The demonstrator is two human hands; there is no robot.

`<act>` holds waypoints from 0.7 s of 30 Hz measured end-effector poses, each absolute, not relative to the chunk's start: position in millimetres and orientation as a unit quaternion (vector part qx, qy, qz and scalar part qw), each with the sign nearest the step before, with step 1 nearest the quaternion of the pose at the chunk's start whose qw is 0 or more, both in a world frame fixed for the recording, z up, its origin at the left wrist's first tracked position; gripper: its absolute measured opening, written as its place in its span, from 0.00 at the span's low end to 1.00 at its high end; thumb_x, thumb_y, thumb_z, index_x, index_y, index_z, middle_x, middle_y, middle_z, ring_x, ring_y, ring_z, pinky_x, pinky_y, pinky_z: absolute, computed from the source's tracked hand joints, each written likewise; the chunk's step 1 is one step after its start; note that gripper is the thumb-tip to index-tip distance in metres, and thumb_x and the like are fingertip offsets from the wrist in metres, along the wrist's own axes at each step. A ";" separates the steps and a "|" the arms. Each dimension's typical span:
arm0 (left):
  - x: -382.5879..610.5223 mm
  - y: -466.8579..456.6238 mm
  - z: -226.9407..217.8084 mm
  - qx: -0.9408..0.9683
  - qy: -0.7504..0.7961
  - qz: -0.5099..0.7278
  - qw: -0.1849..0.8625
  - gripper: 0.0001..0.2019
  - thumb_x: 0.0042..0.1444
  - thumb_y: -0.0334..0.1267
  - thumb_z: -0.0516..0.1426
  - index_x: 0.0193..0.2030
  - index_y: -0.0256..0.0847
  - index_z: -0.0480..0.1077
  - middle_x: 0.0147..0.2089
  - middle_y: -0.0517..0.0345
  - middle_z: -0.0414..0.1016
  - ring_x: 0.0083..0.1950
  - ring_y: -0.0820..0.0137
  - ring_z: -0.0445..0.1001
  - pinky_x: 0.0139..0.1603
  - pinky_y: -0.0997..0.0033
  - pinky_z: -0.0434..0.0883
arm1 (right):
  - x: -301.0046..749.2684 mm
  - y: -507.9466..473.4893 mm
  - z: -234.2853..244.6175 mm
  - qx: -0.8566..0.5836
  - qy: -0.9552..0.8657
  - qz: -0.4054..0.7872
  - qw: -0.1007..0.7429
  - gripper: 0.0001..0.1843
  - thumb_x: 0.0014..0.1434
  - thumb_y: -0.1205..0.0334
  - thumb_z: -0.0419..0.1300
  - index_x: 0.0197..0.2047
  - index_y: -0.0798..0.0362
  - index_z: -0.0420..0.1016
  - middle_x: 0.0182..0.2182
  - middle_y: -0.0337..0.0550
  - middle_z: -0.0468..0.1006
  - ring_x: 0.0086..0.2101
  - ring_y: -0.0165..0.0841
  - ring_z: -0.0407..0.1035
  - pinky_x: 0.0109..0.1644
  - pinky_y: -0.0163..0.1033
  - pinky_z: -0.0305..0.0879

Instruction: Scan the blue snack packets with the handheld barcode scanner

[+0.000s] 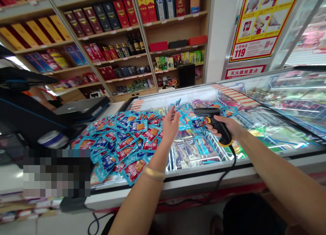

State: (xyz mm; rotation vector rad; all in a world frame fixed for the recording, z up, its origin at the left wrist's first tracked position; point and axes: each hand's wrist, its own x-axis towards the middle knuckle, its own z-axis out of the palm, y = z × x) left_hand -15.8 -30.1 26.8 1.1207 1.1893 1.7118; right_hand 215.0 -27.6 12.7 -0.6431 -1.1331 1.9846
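My left hand [170,123] is raised over the glass freezer lid [265,126], pinching one small blue snack packet [177,104] upright between its fingertips. A gold bangle [153,174] sits on that wrist. My right hand [225,126] grips a black and yellow barcode scanner [214,121] by its handle, with the scanner head pointing left toward the held packet. A large heap of blue and red snack packets [122,143] lies spread on the lid under and left of my left hand. The scanner's black cable [226,175] hangs down over the freezer's front edge.
A black checkout terminal and scale [81,109] stand at the left on the white counter. Wooden shelves [122,41] with boxed goods and bottles fill the back wall. The freezer holds packaged frozen items under glass. A red and yellow poster [259,24] hangs at the right.
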 end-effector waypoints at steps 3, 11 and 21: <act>-67.9 -43.7 36.0 0.558 0.527 0.620 0.163 0.17 0.53 0.38 0.61 0.50 0.45 0.76 0.51 0.52 0.74 0.58 0.64 0.70 0.64 0.65 0.62 | 192.7 -29.7 16.0 -0.219 -0.446 0.795 0.347 0.14 0.54 0.53 0.62 0.36 0.55 0.67 0.27 0.42 0.67 0.22 0.26 0.58 0.18 0.30 0.58; -174.6 -73.3 26.2 0.602 0.764 0.202 -0.115 0.25 0.63 0.44 0.48 0.66 0.44 0.63 0.71 0.41 0.56 0.72 0.44 0.49 0.67 0.32 0.44 | 134.2 -27.8 15.8 -0.197 -0.439 0.823 0.302 0.16 0.56 0.52 0.61 0.40 0.55 0.67 0.27 0.41 0.67 0.22 0.26 0.59 0.18 0.29 0.58; -164.6 -73.9 31.8 0.593 0.773 0.180 -0.133 0.29 0.65 0.49 0.44 0.71 0.45 0.53 0.75 0.47 0.44 0.75 0.46 0.35 0.69 0.32 0.36 | 147.9 -23.9 18.0 -0.206 -0.426 0.804 0.360 0.13 0.56 0.53 0.61 0.38 0.54 0.67 0.27 0.40 0.65 0.22 0.26 0.57 0.18 0.29 0.58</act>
